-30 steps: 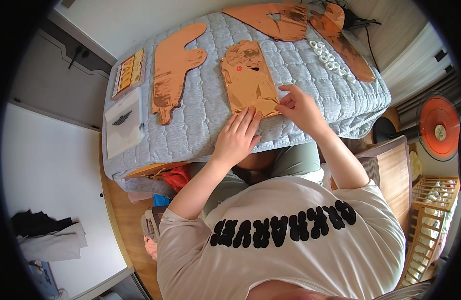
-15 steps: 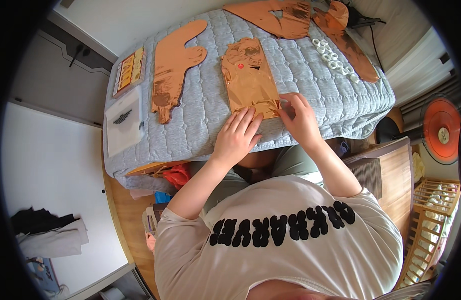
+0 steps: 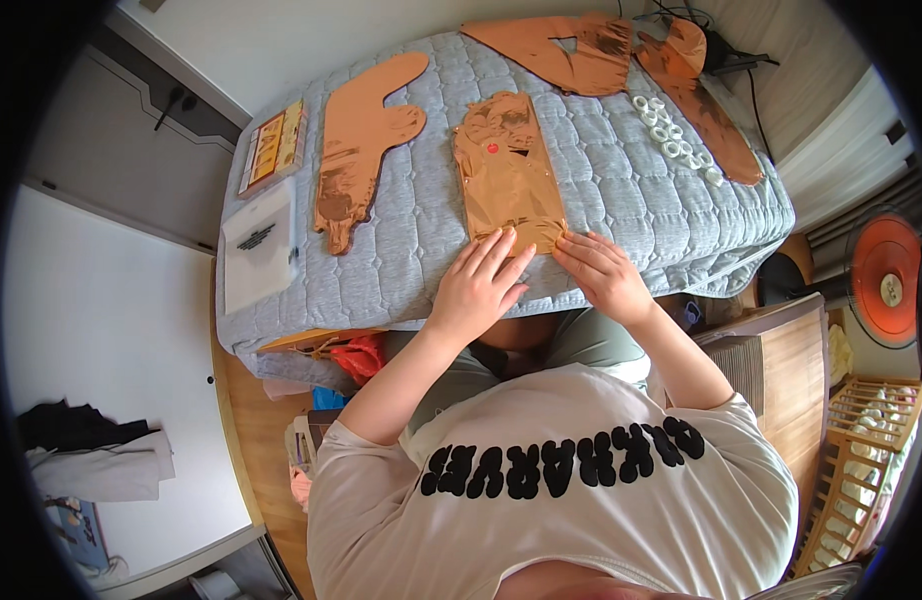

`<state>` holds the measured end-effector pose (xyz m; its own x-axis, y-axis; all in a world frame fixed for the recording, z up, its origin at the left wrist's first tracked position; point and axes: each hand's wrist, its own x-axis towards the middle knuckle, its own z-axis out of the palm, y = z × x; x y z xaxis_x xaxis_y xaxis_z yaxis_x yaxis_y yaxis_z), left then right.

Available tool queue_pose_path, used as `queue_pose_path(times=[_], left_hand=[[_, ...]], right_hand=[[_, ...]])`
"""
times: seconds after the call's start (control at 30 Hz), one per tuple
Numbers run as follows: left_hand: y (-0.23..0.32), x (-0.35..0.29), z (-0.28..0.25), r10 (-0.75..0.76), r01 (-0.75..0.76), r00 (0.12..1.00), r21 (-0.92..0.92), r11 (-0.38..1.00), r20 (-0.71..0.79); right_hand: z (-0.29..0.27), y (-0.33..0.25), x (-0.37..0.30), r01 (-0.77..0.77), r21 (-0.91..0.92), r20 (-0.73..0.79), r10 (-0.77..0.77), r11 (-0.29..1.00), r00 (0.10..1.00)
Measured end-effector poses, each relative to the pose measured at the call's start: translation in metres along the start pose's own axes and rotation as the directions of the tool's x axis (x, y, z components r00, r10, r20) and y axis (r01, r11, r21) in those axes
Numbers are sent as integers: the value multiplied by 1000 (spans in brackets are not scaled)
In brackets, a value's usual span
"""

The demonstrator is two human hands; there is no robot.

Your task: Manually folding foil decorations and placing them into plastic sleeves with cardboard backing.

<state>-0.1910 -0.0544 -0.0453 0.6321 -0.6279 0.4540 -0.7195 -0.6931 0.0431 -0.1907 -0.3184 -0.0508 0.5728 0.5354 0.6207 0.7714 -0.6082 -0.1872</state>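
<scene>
A deflated copper foil balloon [image 3: 511, 190], folded into a long rectangle, lies flat on the quilted mattress in front of me. Its surface is creased and shiny, with a small red mark near the upper part. My left hand [image 3: 481, 285] rests with fingers spread on the balloon's near left corner. At the near right corner, my right hand [image 3: 608, 277] lies with its fingers stretched out over the foil edge. Any grip beneath the fingertips is hidden. To the left lies an unfolded, letter-shaped copper foil balloon [image 3: 366, 145], wrinkled at its lower end.
The pale grey mattress [image 3: 421, 270] also bears another foil balloon [image 3: 591, 65] at the far side, a long one [image 3: 711, 125] at right, several white rolls [image 3: 671, 150], a flat colourful package [image 3: 274, 147] and a translucent pouch [image 3: 261, 250]. An orange fan [image 3: 886, 285] stands at right.
My right hand has gone from curled fingers at the foil's side to fingers laid flat over its near right corner. My left hand stays on the near edge; the view has shifted slightly.
</scene>
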Motion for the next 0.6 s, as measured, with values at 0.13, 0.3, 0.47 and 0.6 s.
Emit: queue_pose_path(times=[0.13,0.3,0.47,0.6], left_hand=[[-1,0,-10,-25,23,1000,-133,991,-12],[-5,-4,-9,-134,62,970,-321,945,-205],[-16,-8,-15,44,-73,986,-178,981,-161],[-22,-9,-22,180,-181,970,6,983,-163]], right_hand=[[-5,5,3,50,58,-31,-48,997,998],[-10,11,5,163,37,-98,-159,986,982],[-11,16,5,179,24,-104,-176,984,979],[-12,19,6,197,37,-102,-192,980,976]])
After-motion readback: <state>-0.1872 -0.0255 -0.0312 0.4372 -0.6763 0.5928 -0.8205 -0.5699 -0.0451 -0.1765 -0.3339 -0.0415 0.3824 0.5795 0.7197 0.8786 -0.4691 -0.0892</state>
